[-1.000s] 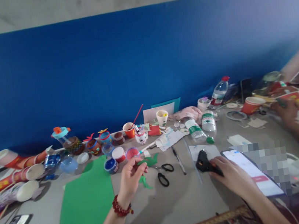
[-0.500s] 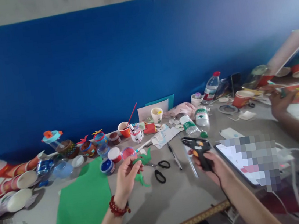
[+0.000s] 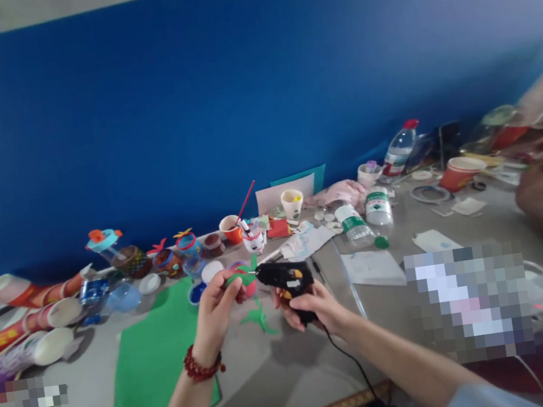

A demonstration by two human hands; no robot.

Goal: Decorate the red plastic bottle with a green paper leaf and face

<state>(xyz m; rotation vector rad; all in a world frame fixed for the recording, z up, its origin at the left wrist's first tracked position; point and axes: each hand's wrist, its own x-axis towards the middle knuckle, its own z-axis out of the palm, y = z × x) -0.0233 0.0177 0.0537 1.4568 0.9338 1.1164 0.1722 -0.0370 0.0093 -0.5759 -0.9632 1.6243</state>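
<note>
Head view: left hand point(image 3: 220, 310) pinches green cutout point(image 3: 246, 277), right hand point(image 3: 322, 305) grips glue gun point(image 3: 284, 276).
Cutout is above worktop point(image 3: 259, 404), pinched at one end, likely leaving the rest clear for the nozzle point(image 3: 253, 271); can't tell if touching. Gun gripped by handle, likely for trigger reach. Behind: red cup point(image 3: 232, 235) holding red stick point(image 3: 247, 200), cat cup point(image 3: 255, 243) holding pens point(image 3: 244, 226), white cup point(image 3: 293, 211) with something yellow inside.
</note>
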